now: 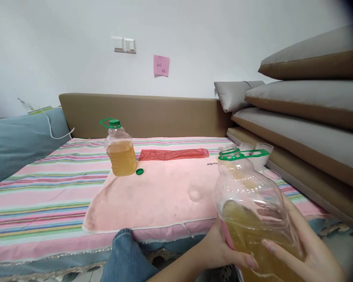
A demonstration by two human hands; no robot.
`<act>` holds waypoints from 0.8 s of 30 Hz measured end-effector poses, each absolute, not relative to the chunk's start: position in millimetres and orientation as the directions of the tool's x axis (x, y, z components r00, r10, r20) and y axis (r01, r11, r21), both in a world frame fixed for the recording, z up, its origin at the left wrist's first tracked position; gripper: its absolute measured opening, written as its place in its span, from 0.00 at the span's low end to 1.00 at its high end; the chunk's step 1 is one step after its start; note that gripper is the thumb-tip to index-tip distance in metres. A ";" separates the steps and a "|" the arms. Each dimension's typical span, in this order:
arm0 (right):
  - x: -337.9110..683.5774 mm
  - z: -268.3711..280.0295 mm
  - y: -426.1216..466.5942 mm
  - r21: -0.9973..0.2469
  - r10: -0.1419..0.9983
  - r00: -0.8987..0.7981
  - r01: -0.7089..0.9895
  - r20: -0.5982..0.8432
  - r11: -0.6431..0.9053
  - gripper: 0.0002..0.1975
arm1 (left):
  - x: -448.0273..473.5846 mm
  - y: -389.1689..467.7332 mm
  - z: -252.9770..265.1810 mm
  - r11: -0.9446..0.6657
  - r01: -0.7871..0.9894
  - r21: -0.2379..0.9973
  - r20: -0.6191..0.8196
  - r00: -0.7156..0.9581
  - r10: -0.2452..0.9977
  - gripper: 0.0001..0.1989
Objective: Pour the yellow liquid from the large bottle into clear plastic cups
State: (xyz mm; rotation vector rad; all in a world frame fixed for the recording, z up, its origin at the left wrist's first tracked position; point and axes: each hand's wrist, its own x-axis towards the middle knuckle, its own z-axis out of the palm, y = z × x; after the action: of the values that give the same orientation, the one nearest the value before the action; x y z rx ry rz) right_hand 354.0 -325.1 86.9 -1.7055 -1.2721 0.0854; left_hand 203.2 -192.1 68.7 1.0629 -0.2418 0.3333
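Note:
A large clear plastic bottle (253,219) of yellowish liquid is held between my two hands at the lower right, close to the camera. Its mouth is uncapped, and a green ring handle (257,153) lies round the neck. My left hand (228,250) grips the bottle's left side, its thumb across the front. On the right side my right hand (306,243) is wrapped round it, thumb also in front. A green cap (139,171) rests on the pink towel (155,199). Beside the cap stands a similar bottle (122,158), capped in green and partly filled with amber liquid.
A flat red plastic bag (173,154) lies across the towel's far edge. Behind the held bottle are several clear plastic cups (264,150). Large cushions (306,129) are stacked at the right. The towel has a wet-looking patch (194,193). My knee (125,250) touches the bed's near edge.

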 end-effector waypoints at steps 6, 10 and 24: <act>366.4 74.0 -341.7 -0.741 0.770 0.504 0.669 0.392 -0.060 0.46 | 213.5 -193.4 71.0 0.444 -0.338 0.830 0.328 0.939 0.103 0.47; 363.1 74.0 -345.9 -0.748 0.779 0.517 0.657 0.355 -0.095 0.47 | 213.7 -187.4 72.6 0.428 -0.277 0.860 0.302 0.953 0.010 0.43; 371.2 85.9 -370.0 -0.757 0.794 0.517 0.643 0.319 -0.115 0.48 | 227.6 -178.2 35.9 0.515 -0.184 0.837 0.181 0.982 0.056 0.58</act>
State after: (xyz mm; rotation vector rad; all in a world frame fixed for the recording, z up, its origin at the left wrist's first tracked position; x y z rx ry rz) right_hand 371.2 -370.0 85.9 -1.8301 -1.1940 0.2042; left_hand 227.6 -178.2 35.9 1.0208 -0.1374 0.1442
